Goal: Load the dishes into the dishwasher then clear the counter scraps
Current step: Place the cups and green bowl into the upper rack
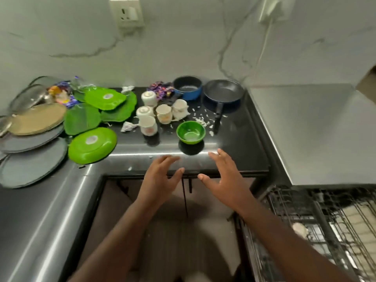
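A green bowl (190,132) stands upright near the front edge of the dark tabletop (240,139), glossy and empty but for a pale smear. Just behind it is a cluster of five white cups (164,113), most of them upside down, with faded orange print. White paper scraps (200,119) lie scattered between the bowl and the black handle of one frying pan (223,92). One blue saucepan (188,87) sits beside the pan against the wall.

To the left, two round green plates (92,145) lie face down, each with a pale sticker. Leaf-shaped green plates (82,118) overlap beneath them, so their number is hard to tell. Farther left are a tan plate (37,119) and grey plates (30,167), at least three, cut off by the frame edge. Purple wrappers (161,90) and two crumpled paper balls (128,126) lie among the dishes.

The left hand (160,180) and right hand (225,178) are held above the tabletop's front edge, fingers spread and relaxed, grasping nothing.

The dishwasher rack (325,231) is at lower right, partly out of frame; a pale object in it is too blurred to identify.
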